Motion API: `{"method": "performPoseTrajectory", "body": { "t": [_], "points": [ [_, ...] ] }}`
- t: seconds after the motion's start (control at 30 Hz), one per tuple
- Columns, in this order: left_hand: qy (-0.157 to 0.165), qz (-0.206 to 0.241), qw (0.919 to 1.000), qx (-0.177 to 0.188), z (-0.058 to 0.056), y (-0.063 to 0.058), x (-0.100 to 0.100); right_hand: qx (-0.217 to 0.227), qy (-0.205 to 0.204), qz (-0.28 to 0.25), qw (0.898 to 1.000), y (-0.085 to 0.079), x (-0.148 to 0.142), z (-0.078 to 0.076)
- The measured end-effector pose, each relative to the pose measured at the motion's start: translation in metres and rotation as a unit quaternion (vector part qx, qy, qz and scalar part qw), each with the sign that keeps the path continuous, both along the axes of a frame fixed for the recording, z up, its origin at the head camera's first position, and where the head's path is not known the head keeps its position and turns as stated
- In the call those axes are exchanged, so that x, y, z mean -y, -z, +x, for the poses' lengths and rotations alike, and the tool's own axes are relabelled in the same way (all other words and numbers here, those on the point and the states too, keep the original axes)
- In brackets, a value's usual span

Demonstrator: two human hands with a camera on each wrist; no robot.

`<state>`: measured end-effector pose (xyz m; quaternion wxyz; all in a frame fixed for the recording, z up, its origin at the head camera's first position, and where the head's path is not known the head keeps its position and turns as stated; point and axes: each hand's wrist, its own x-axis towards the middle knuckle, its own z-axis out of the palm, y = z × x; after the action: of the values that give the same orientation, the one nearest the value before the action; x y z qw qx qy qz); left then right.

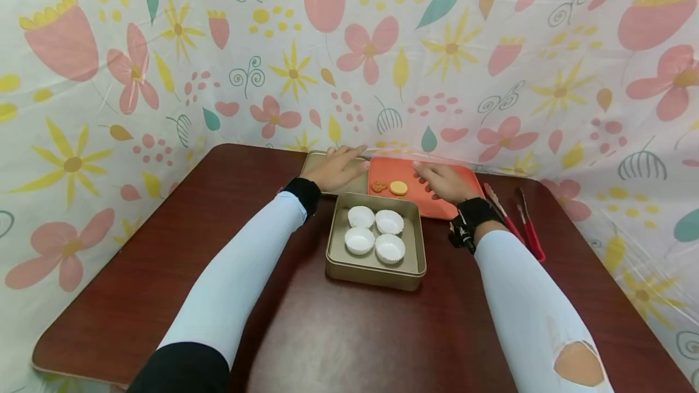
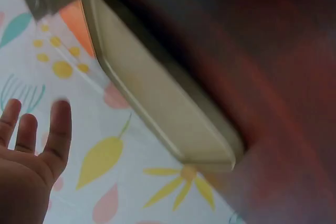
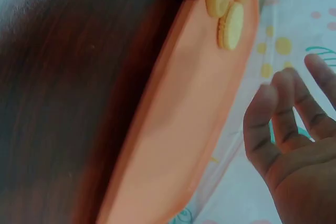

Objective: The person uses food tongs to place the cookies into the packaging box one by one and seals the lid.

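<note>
My left hand [image 1: 335,168], fingers extended and holding nothing, is over the shallow gold tin lid [image 2: 157,87] at the back of the table. Above the orange tray [image 1: 448,208] is my right hand [image 1: 445,182], empty, its fingers loosely bent. On that tray's left part lie a round pale cookie [image 1: 398,188] and a brown pretzel-shaped cookie [image 1: 379,186]. Between my forearms stands a square gold tin [image 1: 371,273]. Inside it several white fluted paper cups [image 1: 390,248] sit in two rows, with nothing visible in them.
Two red-handled tongs [image 1: 532,238] lie right of the tray, beside my right wrist. The dark wooden table [image 1: 349,344] stretches toward me. A flower-patterned sheet [image 1: 371,102] hangs close behind the tray and lid.
</note>
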<state>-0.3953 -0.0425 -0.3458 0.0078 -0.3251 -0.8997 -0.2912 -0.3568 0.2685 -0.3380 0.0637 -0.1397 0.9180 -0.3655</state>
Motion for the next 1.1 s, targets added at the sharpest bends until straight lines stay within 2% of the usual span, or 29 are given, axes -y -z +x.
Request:
{"method": "performPoseTrajectory", "body": {
  "t": [0.1,0.2,0.3,0.4,0.53,0.63,0.87,1.03,1.1],
  "points": [
    [0.023,0.039,0.9988,0.020,0.002,0.005,0.001,0.005,0.004,-0.037,0.999,0.004,-0.001,0.003],
    [0.032,0.075,0.9960,0.038,0.003,0.012,0.004,0.012,-0.005,-0.065,0.998,0.008,0.000,0.005],
    [0.044,0.106,0.9924,0.043,0.004,0.016,0.008,0.033,-0.018,-0.105,0.994,0.013,0.004,0.005],
    [0.047,0.131,0.9889,0.050,0.007,0.021,0.010,0.050,-0.027,-0.137,0.989,0.019,0.006,0.007],
    [0.043,0.144,0.9852,0.082,0.015,0.028,0.010,0.045,-0.032,-0.141,0.988,0.028,0.002,0.012],
    [0.042,0.137,0.9853,0.094,0.017,0.033,0.008,0.047,-0.037,-0.150,0.987,0.035,0.000,0.015],
    [0.041,0.104,0.9910,0.074,0.021,0.041,0.005,0.056,-0.024,-0.166,0.984,0.050,0.004,0.019],
    [0.023,0.080,0.9951,0.054,0.020,0.045,0.005,0.016,-0.019,-0.144,0.989,0.054,0.008,0.019],
    [0.017,0.077,0.9960,0.043,0.019,0.047,0.004,-0.015,-0.020,-0.124,0.992,0.057,0.010,0.018]
  ]
}}
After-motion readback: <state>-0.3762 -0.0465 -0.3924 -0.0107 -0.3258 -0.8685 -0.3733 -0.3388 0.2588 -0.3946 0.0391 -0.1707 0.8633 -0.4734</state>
